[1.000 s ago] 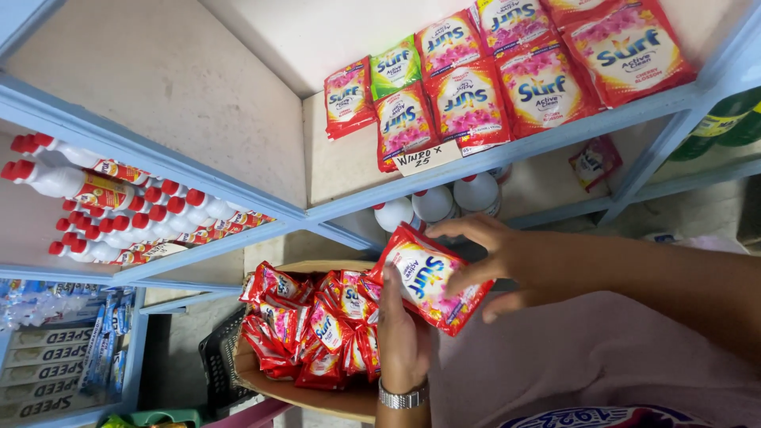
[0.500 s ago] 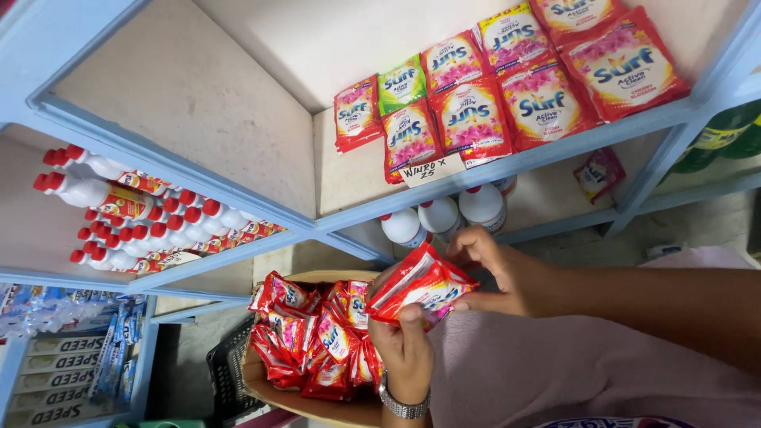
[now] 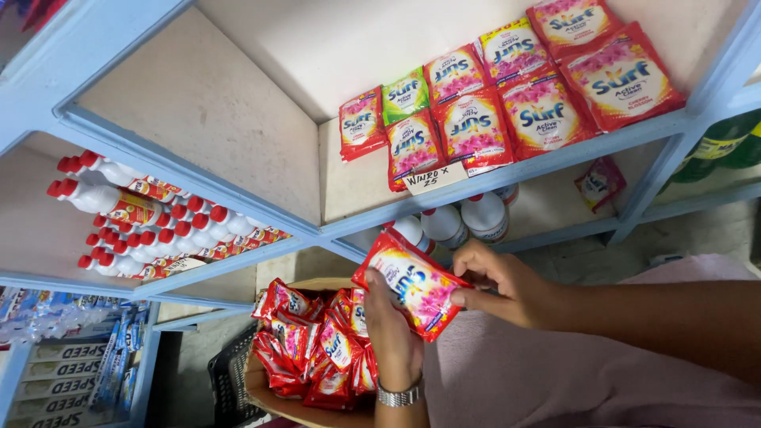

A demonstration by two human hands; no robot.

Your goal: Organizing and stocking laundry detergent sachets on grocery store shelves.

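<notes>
Head view: at lower centre, our left hand and right hand both grip one red sachet, pinched at opposite edges, above the cardboard box of matching sachets, beneath the blue shelf.

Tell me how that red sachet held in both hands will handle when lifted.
The red sachet probably flexes rather than stays stiff: it looks soft between the left hand and right hand. Its glossy film may be slippery. It looks light, since fingertips alone support it.
</notes>
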